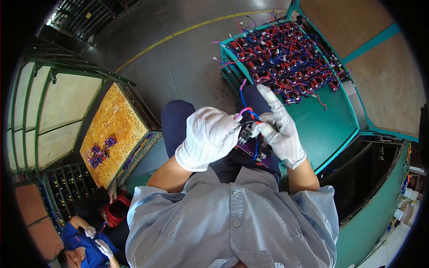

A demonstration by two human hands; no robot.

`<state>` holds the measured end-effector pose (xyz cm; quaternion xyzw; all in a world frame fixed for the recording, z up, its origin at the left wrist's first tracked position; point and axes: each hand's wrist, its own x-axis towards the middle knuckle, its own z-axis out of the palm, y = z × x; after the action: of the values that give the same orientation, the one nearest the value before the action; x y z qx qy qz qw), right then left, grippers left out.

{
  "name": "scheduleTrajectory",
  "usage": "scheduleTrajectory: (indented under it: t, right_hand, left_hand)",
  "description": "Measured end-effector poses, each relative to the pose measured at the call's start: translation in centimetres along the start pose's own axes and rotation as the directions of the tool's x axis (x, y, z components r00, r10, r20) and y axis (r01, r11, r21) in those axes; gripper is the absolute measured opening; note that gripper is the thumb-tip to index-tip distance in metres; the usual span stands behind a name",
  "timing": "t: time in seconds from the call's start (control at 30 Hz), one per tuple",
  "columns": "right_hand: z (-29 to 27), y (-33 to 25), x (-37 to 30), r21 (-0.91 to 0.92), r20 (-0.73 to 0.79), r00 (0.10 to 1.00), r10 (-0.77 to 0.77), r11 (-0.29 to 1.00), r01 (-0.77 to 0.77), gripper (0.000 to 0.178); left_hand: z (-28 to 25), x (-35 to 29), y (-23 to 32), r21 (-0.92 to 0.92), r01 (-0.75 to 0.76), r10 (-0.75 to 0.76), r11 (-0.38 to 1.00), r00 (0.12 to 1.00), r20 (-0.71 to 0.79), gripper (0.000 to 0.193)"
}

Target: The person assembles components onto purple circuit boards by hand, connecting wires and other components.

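Observation:
Both my hands wear white striped gloves and meet over my lap. My left hand [209, 137] is closed on the left side of a small wired electrical assembly [245, 136], which has a black block and a purplish body. Blue, red and pink wires [244, 99] rise from it, and a blue one loops below. From the right, my right hand [281, 134] pinches at the wires near the top, thumb toward the black block and index finger pointing up and away. The fingers hide part of the assembly.
At the far right, many similar wired assemblies [286, 58] crowd a green table [321, 123]. An orange-yellow board [111, 134] on the left holds a few purple parts [99, 154]. At the lower left, a gloved co-worker [85, 239] sits beside a red container [117, 210].

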<state>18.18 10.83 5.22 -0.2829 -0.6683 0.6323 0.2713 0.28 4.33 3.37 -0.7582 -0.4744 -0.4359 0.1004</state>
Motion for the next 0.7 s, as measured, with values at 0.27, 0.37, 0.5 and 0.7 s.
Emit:
scheduleTrajectory:
  t: [0.27, 0.37, 0.5, 0.7]
  right_hand:
    - [0.2, -1.4, 1.0, 0.03, 0.364, 0.905, 0.221, 0.968, -0.248, 0.062]
    - [-0.5, -1.4, -1.1, -0.075, 0.185, 0.968, 0.169, 0.985, -0.157, 0.076]
    - [-1.2, -3.5, -1.8, -0.276, 0.611, 0.791, 0.033, 0.945, 0.174, 0.079]
    - [-2.3, 0.6, -0.8, -0.065, 0.23, 0.971, 0.061, 0.997, -0.048, 0.058]
  left_hand:
    - [-3.1, 7.3, -1.2, -0.21, -0.196, 0.287, 0.958, 0.659, 0.696, 0.016]
    - [-1.7, 6.6, -4.5, -0.404, 0.743, 0.095, 0.534, 0.421, 0.902, 0.019]
    - [0.2, 4.8, -3.9, 0.104, 0.988, 0.425, 0.118, -0.145, 0.893, 0.027]
    - [2.4, -3.1, -2.2, -0.19, 0.937, 0.354, -0.294, 0.291, 0.889, 0.037]
